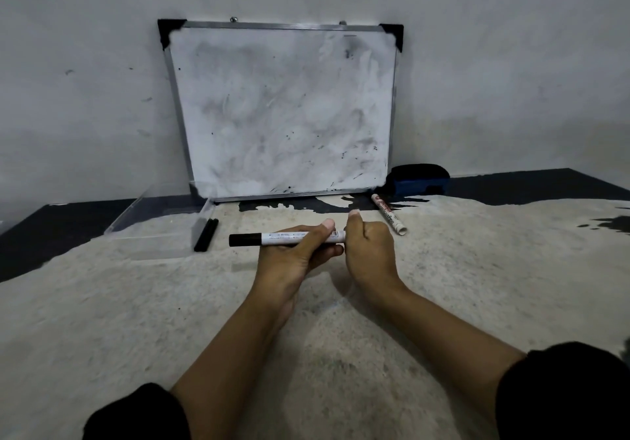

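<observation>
**While both hands hold it, a marker hangs level in front of the board**

Where the fingers work, a pale, speckled table top (136, 303) spreads beneath them and runs far out to both sides. Beyond the fingertips, a smudged whiteboard (283, 112) in a metal frame with black corners leans upright against the wall. Left of the fingers and a little farther back lies a clear plastic tray (153, 231). Past the fingers to the right, a blue and black eraser (417, 180) rests just beside the board's lower corner.

The left hand (293, 255) grips the middle of the marker (289, 237), thumb pressed on top and fingers curled underneath. The right hand (370, 252) is curled round the barrel's right end with its thumb raised; the fingers on the far side are hidden. The marker is white-barrelled and lies level between the two hands, above the table. Its black cap pokes out to the left of the left fingers.

A second white marker (388, 213) with red print lies on the table just behind the right hand's fingers, apart from them. Two black pens (206, 235) lie side by side at the tray's near right corner, left of the black cap.
</observation>
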